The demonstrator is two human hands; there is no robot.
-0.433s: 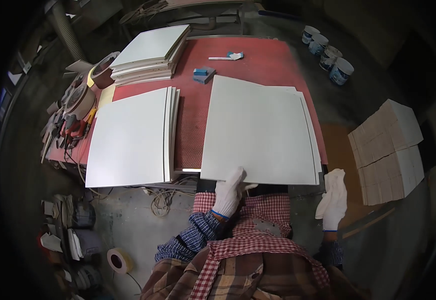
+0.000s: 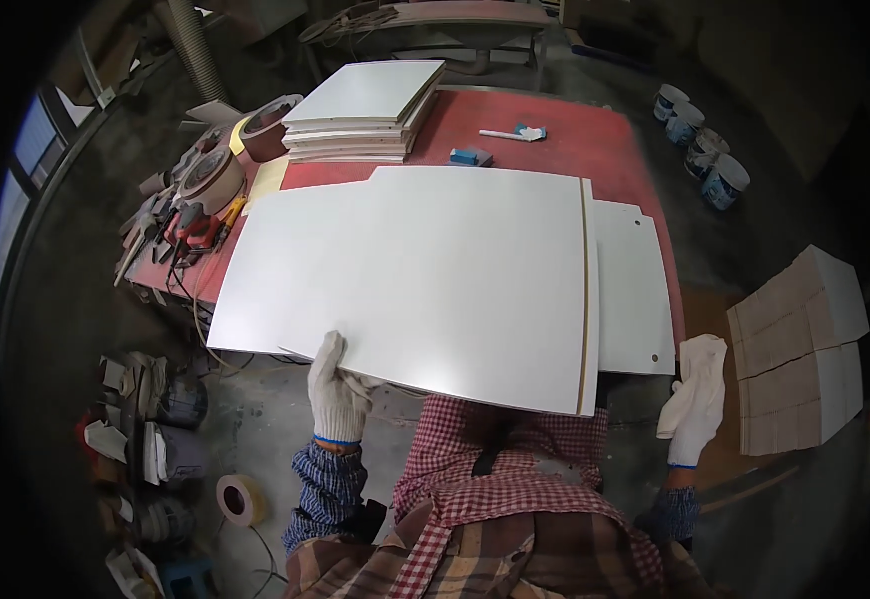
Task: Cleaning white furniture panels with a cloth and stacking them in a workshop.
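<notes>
My left hand (image 2: 338, 394), in a white knitted glove, grips the near edge of a large white panel (image 2: 465, 280). Its thumb lies on the top face and the other fingers are underneath. A brown strip runs along the panel's right edge. To the right, partly covered, lies another white panel (image 2: 636, 290) with small holes near its corners. Under the held panel's left part shows a further white panel (image 2: 275, 250). My right hand (image 2: 694, 394), also gloved, is off the table's right edge near the holed panel, fingers stretched out, holding nothing.
A stack of white panels (image 2: 355, 110) stands at the back of the red table (image 2: 594, 135). Abrasive rolls (image 2: 210, 180) and a red power tool (image 2: 193, 228) lie at the left edge. Paint buckets (image 2: 724, 182) and cardboard (image 2: 799, 349) are on the right.
My left hand has drawn the top panel off the right pile and to the left, overlapping the left pile. The holed panel is now uncovered. My right hand stays at the right.
</notes>
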